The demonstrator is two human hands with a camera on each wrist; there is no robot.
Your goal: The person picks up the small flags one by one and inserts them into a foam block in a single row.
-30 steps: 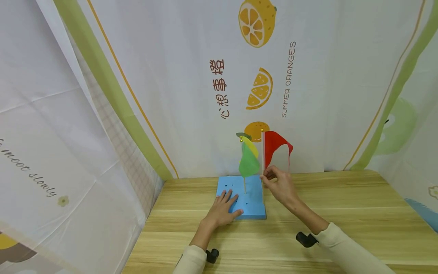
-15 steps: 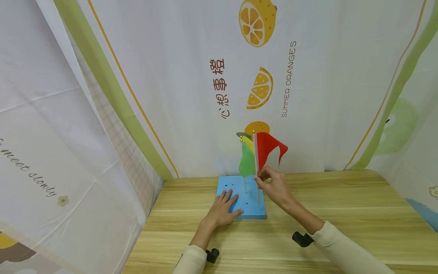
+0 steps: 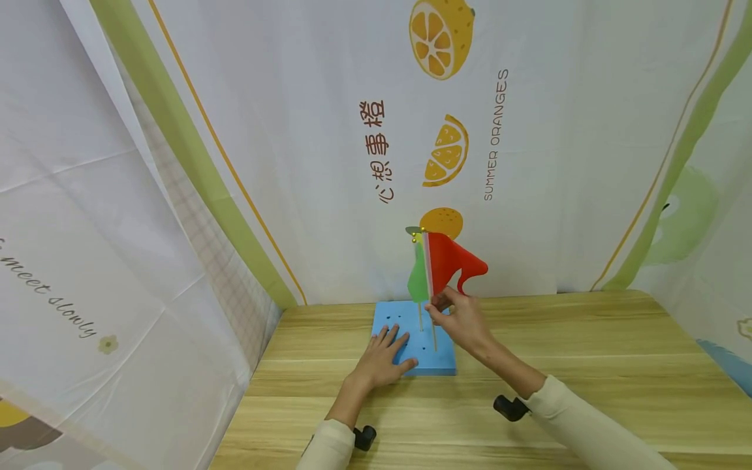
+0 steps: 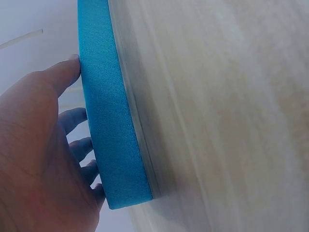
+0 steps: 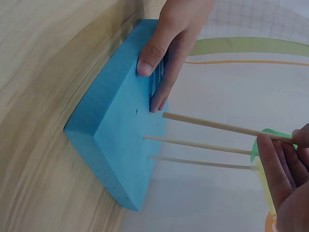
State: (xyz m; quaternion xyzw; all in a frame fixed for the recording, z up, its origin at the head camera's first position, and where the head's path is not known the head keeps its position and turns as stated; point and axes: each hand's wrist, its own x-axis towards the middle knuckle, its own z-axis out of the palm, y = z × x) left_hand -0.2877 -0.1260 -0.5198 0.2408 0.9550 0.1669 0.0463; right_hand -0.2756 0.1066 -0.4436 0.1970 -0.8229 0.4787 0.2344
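My left hand [image 3: 380, 360] rests on a blue foam block [image 3: 442, 363] with its fingers spread, the thumb near the front edge. My right hand [image 3: 461, 321] pinches the thin wooden stick [image 5: 207, 124] of a red flag [image 3: 443, 261] just below its cloth. The stick's lower tip hangs over the block, seemingly apart from its surface in the right wrist view. A green flag [image 3: 418, 281] stands on a stick in the block. Behind it, a yellow flag [image 5: 265, 186] stands on another stick, mostly hidden in the head view. Small dark holes [image 5: 137, 111] dot the block.
The block lies on a wood-grain table [image 3: 546, 352] near its back edge. A white curtain [image 3: 329, 196] printed with oranges hangs behind, and another covers the left side. Black wrist-worn devices [image 3: 510, 408] sit at both sleeves.
My right hand has moved left with the red flag, from the block's right edge to over the block, and the flag now covers part of the green one. My left hand has stayed put.
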